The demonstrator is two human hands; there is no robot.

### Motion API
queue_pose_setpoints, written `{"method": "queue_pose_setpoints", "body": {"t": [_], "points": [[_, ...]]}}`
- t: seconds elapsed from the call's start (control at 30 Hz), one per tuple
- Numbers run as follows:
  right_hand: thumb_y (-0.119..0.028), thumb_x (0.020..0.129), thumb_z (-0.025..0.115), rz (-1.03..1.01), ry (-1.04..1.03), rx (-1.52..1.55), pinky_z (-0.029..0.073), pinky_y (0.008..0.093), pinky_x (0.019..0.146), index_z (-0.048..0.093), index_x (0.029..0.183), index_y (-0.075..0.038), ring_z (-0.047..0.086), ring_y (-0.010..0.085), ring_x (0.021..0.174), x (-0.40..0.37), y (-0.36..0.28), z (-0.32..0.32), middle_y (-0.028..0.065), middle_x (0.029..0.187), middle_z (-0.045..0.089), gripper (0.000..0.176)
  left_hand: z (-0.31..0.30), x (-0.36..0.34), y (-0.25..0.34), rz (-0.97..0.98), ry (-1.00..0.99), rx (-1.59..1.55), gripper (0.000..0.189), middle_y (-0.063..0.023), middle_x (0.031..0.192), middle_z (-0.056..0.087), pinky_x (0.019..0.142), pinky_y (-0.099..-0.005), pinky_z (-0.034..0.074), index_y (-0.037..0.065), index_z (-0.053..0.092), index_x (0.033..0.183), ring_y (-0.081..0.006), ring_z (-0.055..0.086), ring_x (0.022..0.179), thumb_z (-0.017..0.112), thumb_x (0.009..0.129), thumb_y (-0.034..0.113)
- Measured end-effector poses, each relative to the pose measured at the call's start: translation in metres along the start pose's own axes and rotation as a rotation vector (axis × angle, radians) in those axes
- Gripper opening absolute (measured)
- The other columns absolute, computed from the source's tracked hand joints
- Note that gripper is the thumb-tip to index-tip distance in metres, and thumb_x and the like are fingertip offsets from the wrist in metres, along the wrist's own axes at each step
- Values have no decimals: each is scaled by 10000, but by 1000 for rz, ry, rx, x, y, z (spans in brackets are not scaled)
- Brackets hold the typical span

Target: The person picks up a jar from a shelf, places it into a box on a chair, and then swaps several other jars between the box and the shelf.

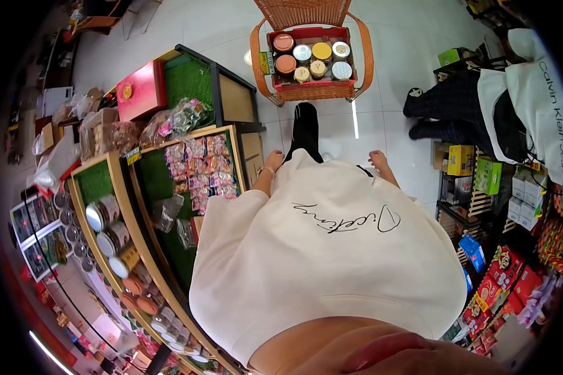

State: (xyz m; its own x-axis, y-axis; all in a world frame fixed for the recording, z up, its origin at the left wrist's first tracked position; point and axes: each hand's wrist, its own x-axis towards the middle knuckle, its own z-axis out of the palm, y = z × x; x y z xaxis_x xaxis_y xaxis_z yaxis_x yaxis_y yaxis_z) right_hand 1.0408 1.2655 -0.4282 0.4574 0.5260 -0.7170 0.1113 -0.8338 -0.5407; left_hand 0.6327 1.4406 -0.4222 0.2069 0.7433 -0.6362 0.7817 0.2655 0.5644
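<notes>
My left hand [273,160], with a bracelet at the wrist, hangs beside my black trouser leg [303,128]. Its fingers are loosely bent, and nothing shows in them. On the other side, my right hand [377,159] hangs over the floor with slightly curled fingers and no object visible. Ahead of both hands stands a brown wicker chair [319,94]. A red box [350,32] rests on its seat, holding several jars with pink, yellow, white and patterned lids, such as the yellow-lidded jar [321,51]. Neither hand touches the chair or the box.
To my left is a wooden display shelf [234,159] with packaged snacks [200,165], jars [106,212] and a red gift box [142,92]. A person in a white top [538,94] is at the right, by racks of boxed goods [461,159]. Pale tiles [381,81] cover the floor.
</notes>
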Motion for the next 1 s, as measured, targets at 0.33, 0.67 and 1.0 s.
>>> {"method": "queue_pose_setpoints", "body": {"t": [0.33, 0.67, 1.0], "points": [[-326, 845, 527, 108, -85, 5, 446, 286, 552, 562, 1085, -84, 596, 172, 683, 93, -116, -9, 89, 844, 660, 342, -76, 152, 3, -121, -53, -120, 372, -216, 967, 635, 852, -406, 444, 16, 628, 1024, -370, 587, 953, 510, 815, 301], [-202, 863, 547, -147, -92, -32, 490, 312, 730, 565, 1078, -28, 623, 205, 821, 190, -283, 61, 128, 888, 644, 277, -86, 268, 181, 247, -251, 216, 341, -162, 970, 616, 802, -387, 469, 47, 565, 1059, -319, 591, 914, 583, 791, 258], [-67, 753, 528, -200, 112, 57, 435, 422, 853, 507, 1123, -23, 548, 366, 959, 276, -292, 122, 213, 1026, 567, 372, -27, 307, 261, 512, 94, 304, 576, -105, 1154, 512, 902, -395, 393, 76, 513, 1152, -284, 493, 1073, 728, 645, 241]]}}
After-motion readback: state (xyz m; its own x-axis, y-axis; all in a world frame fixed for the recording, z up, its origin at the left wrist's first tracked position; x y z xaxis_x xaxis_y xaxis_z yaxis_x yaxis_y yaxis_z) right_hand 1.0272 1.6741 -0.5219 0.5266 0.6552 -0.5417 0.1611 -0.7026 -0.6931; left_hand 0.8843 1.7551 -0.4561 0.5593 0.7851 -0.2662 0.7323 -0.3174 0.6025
